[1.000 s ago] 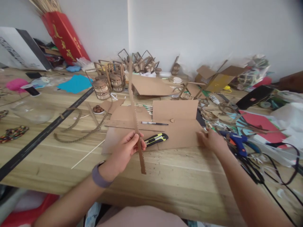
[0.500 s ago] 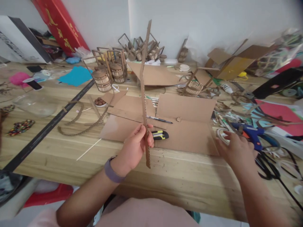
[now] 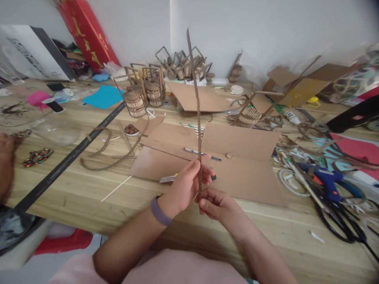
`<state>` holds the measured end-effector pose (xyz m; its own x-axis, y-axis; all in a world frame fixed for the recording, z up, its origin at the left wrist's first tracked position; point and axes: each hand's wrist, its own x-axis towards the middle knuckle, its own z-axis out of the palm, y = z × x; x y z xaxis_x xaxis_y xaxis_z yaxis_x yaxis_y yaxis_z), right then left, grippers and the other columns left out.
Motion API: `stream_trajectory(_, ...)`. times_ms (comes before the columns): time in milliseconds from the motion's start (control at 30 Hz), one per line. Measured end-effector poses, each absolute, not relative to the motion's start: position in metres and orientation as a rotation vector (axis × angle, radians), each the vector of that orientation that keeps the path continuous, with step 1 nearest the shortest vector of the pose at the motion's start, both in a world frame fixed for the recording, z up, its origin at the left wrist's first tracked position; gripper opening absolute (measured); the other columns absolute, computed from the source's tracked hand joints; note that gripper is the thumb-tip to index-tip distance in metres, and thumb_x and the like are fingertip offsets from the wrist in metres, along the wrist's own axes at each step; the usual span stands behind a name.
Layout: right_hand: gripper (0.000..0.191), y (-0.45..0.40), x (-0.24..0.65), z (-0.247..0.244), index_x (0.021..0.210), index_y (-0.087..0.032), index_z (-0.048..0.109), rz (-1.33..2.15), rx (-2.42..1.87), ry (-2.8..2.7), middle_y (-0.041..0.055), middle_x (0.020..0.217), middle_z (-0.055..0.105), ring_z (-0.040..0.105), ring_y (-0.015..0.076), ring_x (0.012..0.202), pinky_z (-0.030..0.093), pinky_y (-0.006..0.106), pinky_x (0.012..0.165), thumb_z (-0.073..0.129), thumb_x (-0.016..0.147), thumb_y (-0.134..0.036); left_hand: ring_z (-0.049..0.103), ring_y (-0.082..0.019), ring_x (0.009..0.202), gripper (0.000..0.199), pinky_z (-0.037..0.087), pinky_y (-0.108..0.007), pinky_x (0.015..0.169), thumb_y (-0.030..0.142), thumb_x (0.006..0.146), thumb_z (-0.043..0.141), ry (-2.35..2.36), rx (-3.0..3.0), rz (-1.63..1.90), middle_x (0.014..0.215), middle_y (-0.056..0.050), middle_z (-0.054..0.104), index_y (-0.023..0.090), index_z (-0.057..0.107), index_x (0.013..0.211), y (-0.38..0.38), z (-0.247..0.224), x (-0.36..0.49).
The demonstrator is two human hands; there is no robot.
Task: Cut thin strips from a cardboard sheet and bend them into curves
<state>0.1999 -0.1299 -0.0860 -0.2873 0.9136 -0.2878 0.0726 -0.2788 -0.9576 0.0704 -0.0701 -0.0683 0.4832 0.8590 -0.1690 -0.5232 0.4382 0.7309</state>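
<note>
Upright before me stands a long thin cardboard strip [image 3: 198, 110], nearly edge-on and slightly bent. My left hand [image 3: 188, 183] pinches it low down between thumb and fingers. Just below, my right hand [image 3: 214, 203] is closed on the strip's bottom end. Behind the hands lies a creased cardboard sheet [image 3: 245, 177] with a pen [image 3: 203, 153] on it. A utility knife is mostly covered by my left hand; its blade [image 3: 167, 179] shows at the left.
To the right are a blue glue gun [image 3: 327, 179], a tape roll [image 3: 291, 182] and black scissors [image 3: 337, 221]. Small bamboo baskets [image 3: 134, 104] stand at the back. A jar [image 3: 56, 132] lies left. Another person's hand [image 3: 6, 165] shows at the left edge.
My right hand has come from the tape roll and glue gun to the strip's lower end and closed on it. The strip has turned more edge-on. Another person's hand has appeared at the left.
</note>
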Motion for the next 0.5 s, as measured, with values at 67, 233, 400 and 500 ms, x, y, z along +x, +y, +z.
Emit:
stream_trajectory(67,0.045,-0.126,0.203,-0.092,0.074,-0.021,0.054,1.588,-1.333,-1.228,-0.0049,0.058,0.053,0.031,0.0066,0.046,0.026,0.022,0.044,0.065,0.077,-0.064,0.058,-0.015,0.077,0.041,0.046,-0.025,0.066,0.049,0.083,0.071,0.690,0.828,0.850,0.090,-0.005,0.066,0.017,0.068,0.109,-0.073,-0.074,0.065)
stream_trajectory(233,0.050,-0.120,0.207,-0.093,0.070,-0.020,0.057,1.471,-1.401,-1.250,-0.0028,0.058,0.057,0.038,0.0070,0.046,0.032,0.022,0.045,0.063,0.075,-0.069,0.059,-0.017,0.078,0.041,0.044,-0.027,0.069,0.053,0.080,0.070,0.829,1.104,0.767,0.086,-0.005,0.068,0.016,0.072,0.098,-0.077,-0.085,0.054)
stream_trajectory(400,0.049,-0.127,0.208,-0.092,0.071,-0.019,0.062,1.209,-1.511,-1.250,-0.0018,0.056,0.056,0.045,0.0095,0.048,0.037,0.023,0.047,0.060,0.078,-0.068,0.046,-0.010,0.058,0.052,0.035,-0.024,0.057,0.062,0.072,0.073,0.794,1.048,0.768,0.066,0.001,0.056,0.014,0.068,0.090,-0.070,-0.088,0.050)
stream_trajectory(500,0.043,-0.137,0.205,-0.093,0.077,-0.020,0.066,1.115,-1.568,-1.243,-0.0027,0.054,0.054,0.047,0.0108,0.048,0.039,0.024,0.046,0.064,0.078,-0.062,0.045,-0.009,0.054,0.054,0.035,-0.024,0.055,0.064,0.070,0.074,0.804,1.018,0.771,0.063,0.003,0.053,0.014,0.063,0.086,-0.069,-0.091,0.049)
